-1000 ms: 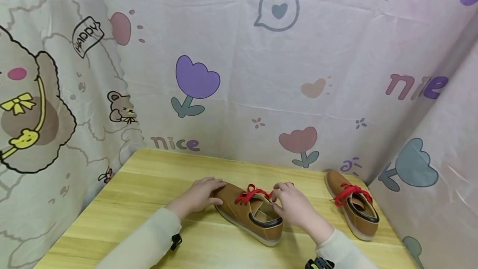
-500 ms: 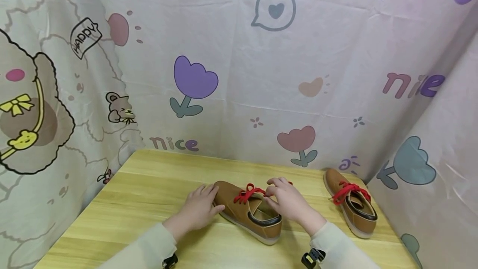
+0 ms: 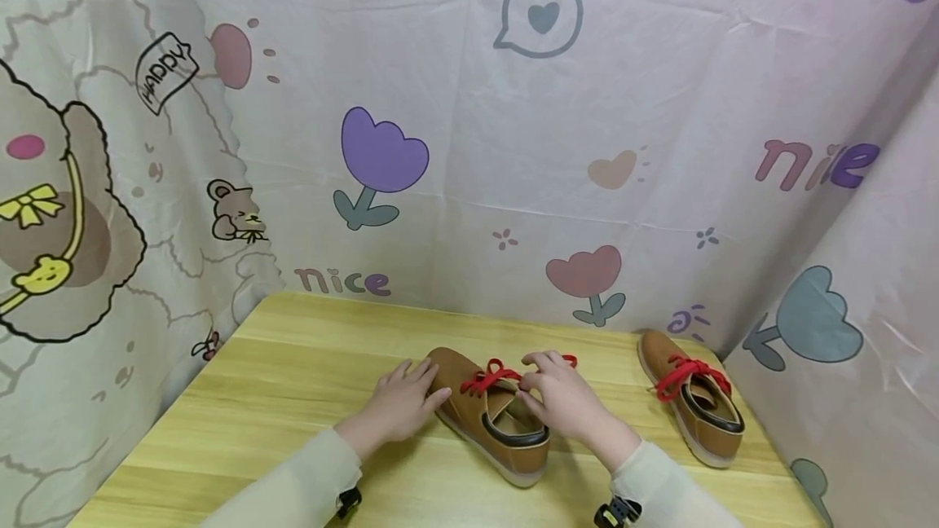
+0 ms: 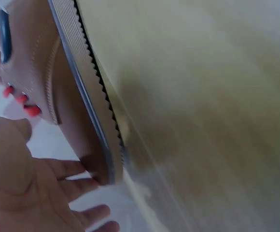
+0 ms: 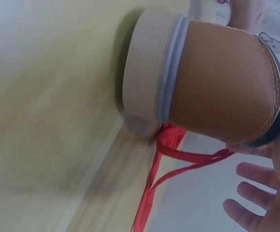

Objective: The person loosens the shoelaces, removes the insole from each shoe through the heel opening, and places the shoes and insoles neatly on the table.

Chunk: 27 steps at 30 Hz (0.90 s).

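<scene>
A tan shoe [image 3: 465, 406] with red laces [image 3: 484, 382] and a dark padded collar lies on the table, toe pointing away to the left. My left hand [image 3: 402, 406] has its fingers outstretched against the toe; in the left wrist view the fingertips [image 4: 89, 186] meet the toe end by the ribbed sole. At the far side of the opening, my right hand [image 3: 572, 407] pinches the collar edge, the thumb over the opening. The heel [image 5: 222, 79] fills the right wrist view, with a loose lace [image 5: 193, 157] trailing beyond it and the other fingers spread.
The matching tan shoe [image 3: 710, 440], its red laces tied in a bow, stands at the right of the wooden table [image 3: 315, 349]. A printed cloth [image 3: 469, 104] hangs behind the table and along both sides.
The near shoe has turned slightly, its toe shifting away and rightward, its heel a little left. My left fingers follow the toe; my right hand has moved slightly left along the collar.
</scene>
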Tool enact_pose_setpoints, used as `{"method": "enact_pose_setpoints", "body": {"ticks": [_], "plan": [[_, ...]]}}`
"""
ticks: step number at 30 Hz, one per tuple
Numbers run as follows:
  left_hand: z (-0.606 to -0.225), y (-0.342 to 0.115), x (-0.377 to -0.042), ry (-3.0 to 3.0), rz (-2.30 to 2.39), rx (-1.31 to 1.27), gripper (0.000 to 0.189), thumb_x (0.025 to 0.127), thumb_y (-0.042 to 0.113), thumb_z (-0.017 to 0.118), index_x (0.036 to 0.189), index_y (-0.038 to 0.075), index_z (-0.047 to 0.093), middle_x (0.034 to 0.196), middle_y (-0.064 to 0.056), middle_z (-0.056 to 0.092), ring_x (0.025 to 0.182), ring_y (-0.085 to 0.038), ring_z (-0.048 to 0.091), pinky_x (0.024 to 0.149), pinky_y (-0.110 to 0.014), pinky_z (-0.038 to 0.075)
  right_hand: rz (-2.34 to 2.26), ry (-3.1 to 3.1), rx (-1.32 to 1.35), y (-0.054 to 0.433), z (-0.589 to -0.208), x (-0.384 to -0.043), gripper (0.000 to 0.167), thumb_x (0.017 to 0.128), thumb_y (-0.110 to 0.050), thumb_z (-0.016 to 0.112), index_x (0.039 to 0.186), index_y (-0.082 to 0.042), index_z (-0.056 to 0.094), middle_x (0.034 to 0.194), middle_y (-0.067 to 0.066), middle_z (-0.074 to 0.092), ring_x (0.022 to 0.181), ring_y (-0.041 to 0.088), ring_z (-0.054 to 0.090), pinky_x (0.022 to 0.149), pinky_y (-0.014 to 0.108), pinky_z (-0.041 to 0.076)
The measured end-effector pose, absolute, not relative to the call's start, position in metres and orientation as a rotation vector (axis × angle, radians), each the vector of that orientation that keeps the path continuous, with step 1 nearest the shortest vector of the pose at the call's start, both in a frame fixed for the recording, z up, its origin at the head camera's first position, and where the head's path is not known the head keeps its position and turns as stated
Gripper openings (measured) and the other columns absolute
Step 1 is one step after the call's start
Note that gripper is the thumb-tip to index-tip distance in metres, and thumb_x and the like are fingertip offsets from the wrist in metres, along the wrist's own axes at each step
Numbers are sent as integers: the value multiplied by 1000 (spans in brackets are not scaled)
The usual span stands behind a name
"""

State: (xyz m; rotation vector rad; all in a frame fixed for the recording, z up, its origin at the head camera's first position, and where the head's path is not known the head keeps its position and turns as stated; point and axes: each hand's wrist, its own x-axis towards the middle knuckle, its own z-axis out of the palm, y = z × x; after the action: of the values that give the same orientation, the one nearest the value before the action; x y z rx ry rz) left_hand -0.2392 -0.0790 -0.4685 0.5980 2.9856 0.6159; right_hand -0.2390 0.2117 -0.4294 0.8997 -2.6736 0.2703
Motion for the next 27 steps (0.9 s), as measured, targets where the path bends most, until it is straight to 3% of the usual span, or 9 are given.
{"method": "enact_pose_setpoints", "body": {"ticks": [4, 15, 27], "plan": [[-472, -79, -252, 2954, 637, 643, 71, 105, 59, 26, 155, 10, 39, 162, -11, 31, 146, -44, 25, 113, -64, 24, 239, -2659, 885, 209, -431, -234, 14, 90, -27, 77, 80, -18, 73, 126, 11, 63, 116, 30, 55, 95, 47, 51], [-474, -74, -277, 2895, 733, 691, 69, 107, 56, 21, 156, 11, 38, 161, -8, 32, 147, -43, 25, 113, -65, 21, 190, -2588, 887, 195, -436, -221, 18, 88, -29, 76, 77, -17, 68, 126, 14, 63, 117, 33, 55, 99, 51, 47], [-460, -62, -253, 3092, 742, 661, 67, 105, 56, 34, 146, 7, 52, 153, -13, 45, 143, -42, 34, 114, -62, 26, 229, -2589, 829, 193, -424, -224, 18, 89, -31, 76, 77, -21, 69, 126, 13, 64, 119, 33, 53, 102, 53, 44]]}}
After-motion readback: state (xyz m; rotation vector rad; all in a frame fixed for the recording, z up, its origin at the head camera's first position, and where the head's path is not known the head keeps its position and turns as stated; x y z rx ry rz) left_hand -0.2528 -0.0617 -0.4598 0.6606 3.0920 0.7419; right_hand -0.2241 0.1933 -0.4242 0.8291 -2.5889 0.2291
